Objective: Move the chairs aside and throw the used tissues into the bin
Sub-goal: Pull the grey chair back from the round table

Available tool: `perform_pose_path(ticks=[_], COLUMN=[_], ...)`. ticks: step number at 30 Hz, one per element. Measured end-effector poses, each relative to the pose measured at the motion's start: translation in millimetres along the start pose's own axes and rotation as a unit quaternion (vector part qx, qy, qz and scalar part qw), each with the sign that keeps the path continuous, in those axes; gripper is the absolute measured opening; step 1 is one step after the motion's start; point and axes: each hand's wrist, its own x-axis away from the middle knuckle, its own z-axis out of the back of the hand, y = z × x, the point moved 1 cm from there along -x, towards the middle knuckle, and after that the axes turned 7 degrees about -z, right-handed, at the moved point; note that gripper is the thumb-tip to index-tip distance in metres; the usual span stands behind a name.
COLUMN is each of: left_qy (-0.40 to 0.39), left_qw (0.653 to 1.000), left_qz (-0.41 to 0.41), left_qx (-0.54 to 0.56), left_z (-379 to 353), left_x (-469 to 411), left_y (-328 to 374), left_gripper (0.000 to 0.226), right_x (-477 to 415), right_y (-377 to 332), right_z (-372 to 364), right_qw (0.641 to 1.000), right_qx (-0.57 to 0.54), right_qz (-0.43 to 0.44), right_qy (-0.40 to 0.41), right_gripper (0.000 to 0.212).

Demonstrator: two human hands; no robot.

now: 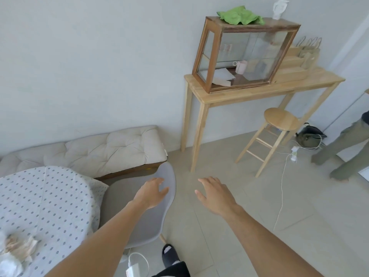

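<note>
A grey shell chair [139, 220] stands beside the round table [46, 198], which has a dotted cloth. Crumpled used tissues [16, 250] lie on the table at the lower left edge of the view. My left hand [153, 191] hovers over the chair's backrest rim, fingers spread and holding nothing. Over the bare floor to the right of the chair is my right hand [215, 193], open and empty. No bin is in view.
A cushioned bench [111, 150] runs along the wall behind the table. A tall wooden console table [259, 90] carries a glass cabinet [245, 54]. A wooden stool [279, 122] stands under it. Cables [281, 188] trail on the floor. A person's legs [347, 148] are at the right edge.
</note>
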Motion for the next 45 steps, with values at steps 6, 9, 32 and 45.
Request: perform_pose_path(ticks=[6, 9, 32, 45], left_qy=[-0.016, -0.016, 0.147, 0.223], left_qw=[0.999, 0.997, 0.891, 0.787], left_qz=[0.043, 0.069, 0.401, 0.508], left_qx=[0.019, 0.027, 0.154, 0.27], left_z=[3, 6, -37, -131], left_x=[-66, -77, -76, -115], left_y=[-19, -28, -15, 56], left_gripper=[0.064, 0.063, 0.052, 0.052], right_x=[-97, -131, -337, -365], right_y=[-14, -27, -79, -63], right_z=[0, -8, -71, -100], right_qw=[0.999, 0.996, 0.827, 0.689], right_qx=[0.02, 0.025, 0.194, 0.34], right_qz=[0.035, 0.069, 0.459, 0.569], right_qy=[-0.036, -0.058, -0.262, -0.294], right_gripper=[0.053, 0.054, 0.056, 0.051])
